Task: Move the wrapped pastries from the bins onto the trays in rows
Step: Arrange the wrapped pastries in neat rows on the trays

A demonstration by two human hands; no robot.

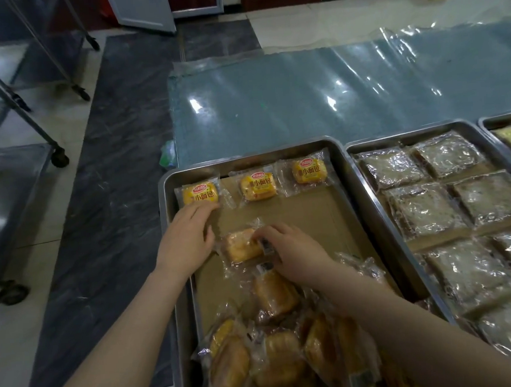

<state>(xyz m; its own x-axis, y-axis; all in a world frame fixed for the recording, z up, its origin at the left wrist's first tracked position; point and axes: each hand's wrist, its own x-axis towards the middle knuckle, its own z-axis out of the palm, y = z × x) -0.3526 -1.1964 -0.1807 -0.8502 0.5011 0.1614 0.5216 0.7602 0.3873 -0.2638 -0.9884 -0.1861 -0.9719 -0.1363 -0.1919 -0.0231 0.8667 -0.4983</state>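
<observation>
My left hand reaches over the left rim of the tray. Its fingers are straight and slightly apart and hold nothing, with their tips at the near edge of the leftmost pastry in the back row of three. If those tips push, I judge the slick wrapper will slide on the paper liner and skew the row.

Just right of that hand, the loose pastry lies mid-tray with no label showing. My right hand has its fingers curled onto the pastry's right end. The grip looks to be more on film than on bread, so the pastry could slip or twist as it lifts. It probably needs turning over to match the row.

My right forearm passes low over the heap of unsorted pastries at the near end, and dragging it back carelessly could scatter them. Further right, the second tray is filled with wrapped slices, so a stray toss could land there.
</observation>
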